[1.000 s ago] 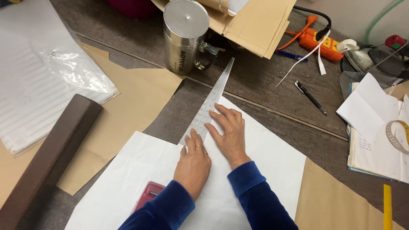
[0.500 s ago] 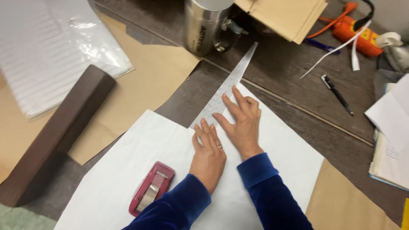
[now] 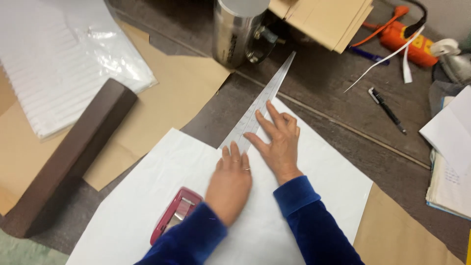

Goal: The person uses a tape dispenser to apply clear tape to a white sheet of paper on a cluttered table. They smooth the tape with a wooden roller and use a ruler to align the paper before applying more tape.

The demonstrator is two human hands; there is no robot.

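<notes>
Both your hands lie flat, palms down, fingers spread, gripping nothing. Your left hand presses on the large white sheet of paper, fingertips touching the near end of the long, narrow, clear plastic ruler strip. Your right hand sits just beside it, slightly further out, with its fingers resting along the strip's right edge and partly over it. Both sleeves are dark blue velvet.

The ruler strip runs diagonally away from you, its near part on the white sheet, its far tapering tip out on the dark wood tabletop, ending near the tall brushed-steel cylinder flask.

Small red-and-pink tape dispenser lies on the white sheet, just left of your left forearm, not touched.

Left side: long dark brown rectangular box lying diagonally across sheets of tan kraft paper. Beyond it, white ribbed fabric in a clear plastic bag.

Far edge: stack of tan cardboard pieces, just right of the flask. Orange tool with black cord beyond that; thin white strips trail from it across the tabletop. Black pen lies alone on the tabletop, well apart from your right hand.

Right edge: loose white papers over a notebook. More tan kraft paper shows at lower right, under the white sheet's corner.
</notes>
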